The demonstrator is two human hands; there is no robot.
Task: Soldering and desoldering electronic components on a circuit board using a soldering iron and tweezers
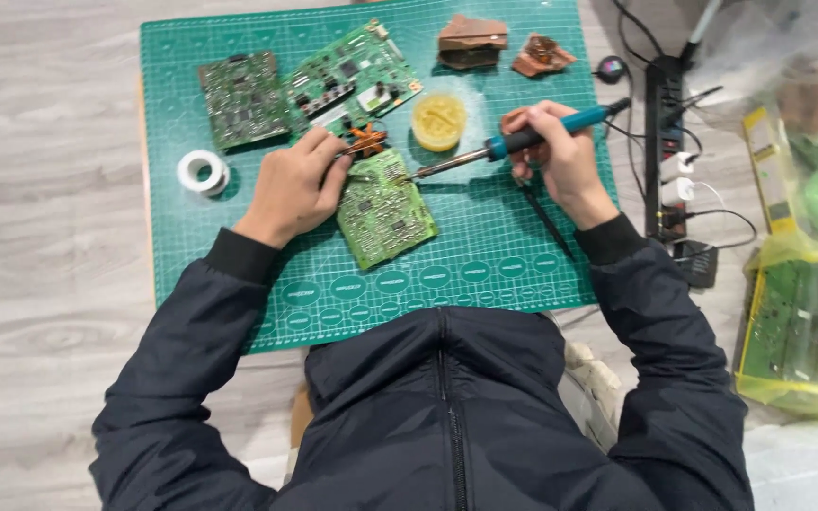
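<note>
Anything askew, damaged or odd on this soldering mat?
Two brown broken-looking pieces lie at the green mat top edge. The circuit board under the soldering iron lies skewed; otherwise nothing stands out.

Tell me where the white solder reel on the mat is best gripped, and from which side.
Probably from above, pinching across its outer rim: the solder reel lies flat on the green mat, hole upward, with bare mat around it, left of the left hand.
</note>
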